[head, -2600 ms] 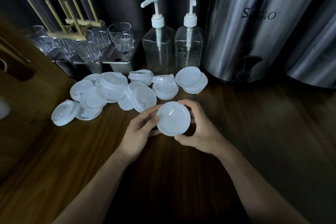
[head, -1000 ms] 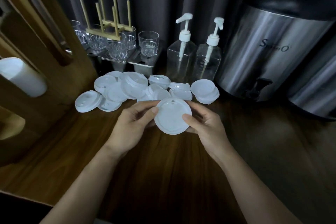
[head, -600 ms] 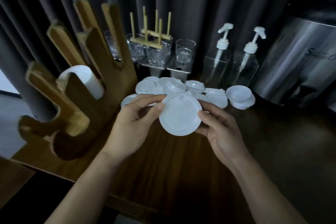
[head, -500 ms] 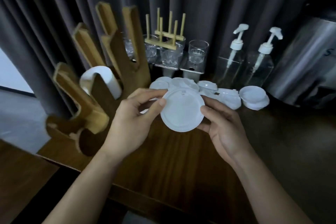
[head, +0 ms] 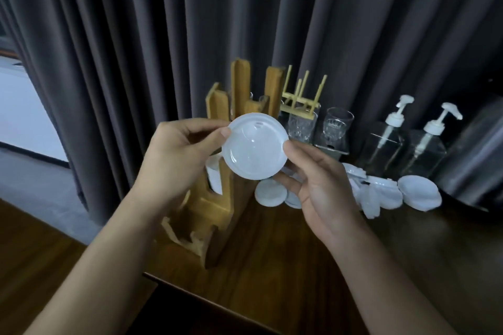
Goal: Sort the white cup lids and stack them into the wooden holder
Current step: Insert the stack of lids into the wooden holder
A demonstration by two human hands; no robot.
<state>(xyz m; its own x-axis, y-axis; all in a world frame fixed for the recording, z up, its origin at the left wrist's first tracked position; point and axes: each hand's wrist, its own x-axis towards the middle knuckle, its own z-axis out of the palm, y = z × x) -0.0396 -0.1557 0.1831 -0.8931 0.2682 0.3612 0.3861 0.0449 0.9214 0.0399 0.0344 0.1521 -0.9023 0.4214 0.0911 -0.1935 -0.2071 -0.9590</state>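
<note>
Two hands share one white cup lid (head: 255, 146) in the head view. Your left hand (head: 177, 155) pinches its left rim between the thumb and curled fingers. Your right hand (head: 318, 179) pinches the right rim, thumb on the face and fingers behind. You hold it raised with the flat face toward you and the sip hole (head: 258, 124) at the top, likely to check its kind and facing before stacking. It hangs in the air in front of the wooden holder (head: 215, 209), touching no part of it. Something white shows in one slot of the holder; you cannot tell from here whether it is lids. The loose lids (head: 381, 193) lie scattered on the dark table (head: 272, 253) to the right of the holder. They sit in front of the glasses (head: 336, 128) and two pump bottles (head: 386, 144), near enough for you to pick them up one at a time.
</note>
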